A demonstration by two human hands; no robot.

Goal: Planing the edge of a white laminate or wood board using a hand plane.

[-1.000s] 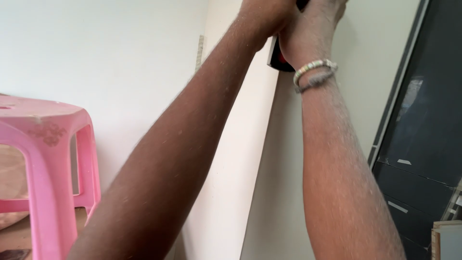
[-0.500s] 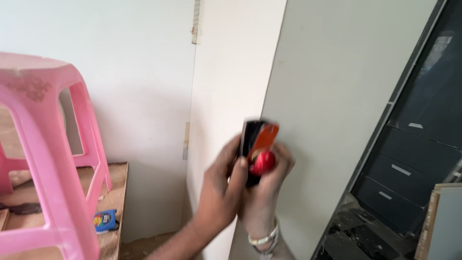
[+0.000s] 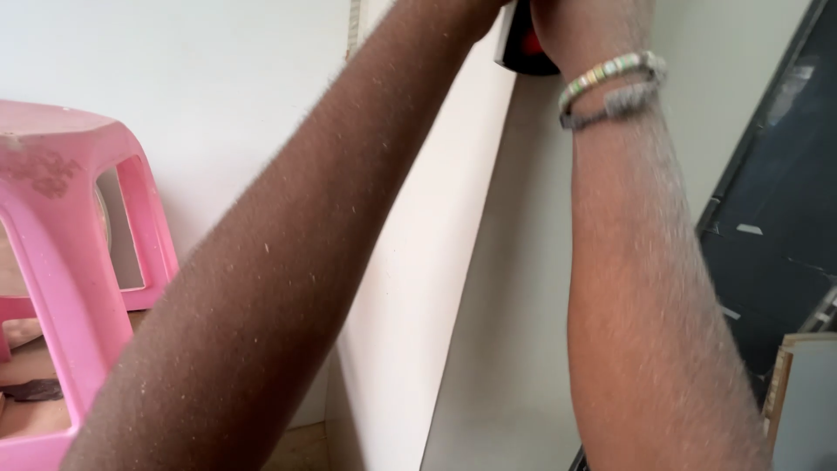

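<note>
Both my arms reach up along the edge of a tall white panel. My left hand and my right hand are mostly cut off by the top of the view. Between them, pressed against the panel's edge, is a small black and red tool, and both hands close around it. Two beaded bracelets sit on my right wrist. Fine dust covers both forearms.
A pink plastic stool stands at the left on a wooden surface. A dark cabinet front leans at the right, with a pale board at the bottom right. A white wall lies behind.
Half a second ago my hands held the tool low on the panel edge; now they have slid it up to the top of the view.
</note>
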